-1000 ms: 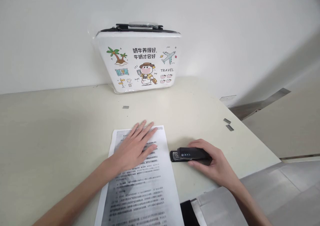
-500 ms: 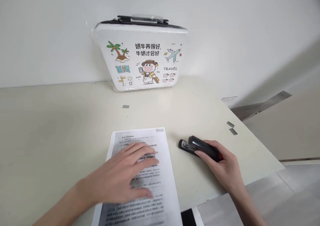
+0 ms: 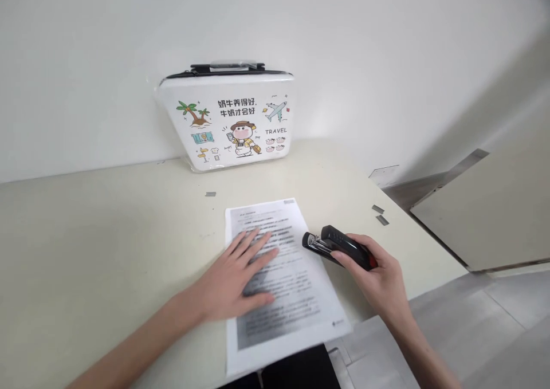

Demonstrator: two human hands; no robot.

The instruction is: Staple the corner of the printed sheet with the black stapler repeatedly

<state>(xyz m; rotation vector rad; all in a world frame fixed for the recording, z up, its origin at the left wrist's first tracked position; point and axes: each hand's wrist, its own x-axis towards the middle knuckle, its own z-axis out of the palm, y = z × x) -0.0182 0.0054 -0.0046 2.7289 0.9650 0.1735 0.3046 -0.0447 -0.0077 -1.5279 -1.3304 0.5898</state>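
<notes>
Via the head camera I log the black stapler in the grip of the right hand, fingers curled round its rear, its top arm parted from the base; the nose meets the printed sheet's right edge in my view, but I cannot tell whether it touches. The printed sheet lies aslant on the pale table, its near end reaching the table's near edge; I cannot judge any overhang. The left hand is spread wide, palm down, over the sheet's left side. I read open room across the tabletop to the left and a bare band beyond the sheet's far edge; to the right, the tabletop narrows toward its slanting side edge. Count: stapler, one; top sheet, one, layers beneath uncertain; grey staple strips, three: a single strip left of the sheet's far end, a pair near the right edge; white cartoon-print case, one, upright near the wall.
</notes>
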